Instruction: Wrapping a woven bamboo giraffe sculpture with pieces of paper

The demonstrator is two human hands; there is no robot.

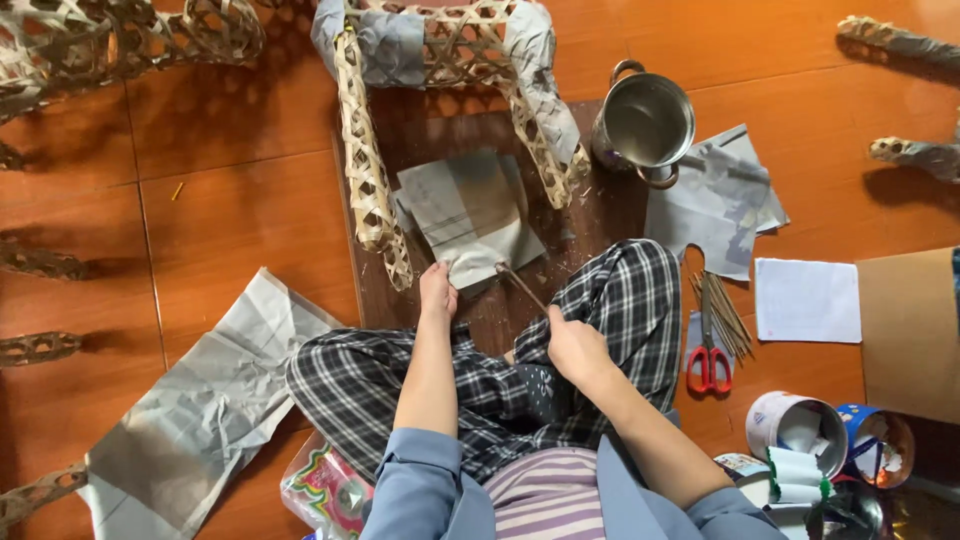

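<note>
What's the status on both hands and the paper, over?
Left hand pinching grey paper sheet at its near edge. Right hand gripping thin stick, tip on the paper. Woven bamboo frame flanks it.

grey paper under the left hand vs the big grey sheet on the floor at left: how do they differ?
The grey paper piece lies fairly flat on the dark board between the woven frame's legs; the big grey sheet lies crumpled on the orange floor. The piece is smaller; the sheet is clearly larger. The left hand pinches the piece's lower edge, with the right hand holding a thin stick to it; nothing touches the sheet. Both look like the same thin grey paper.
</note>
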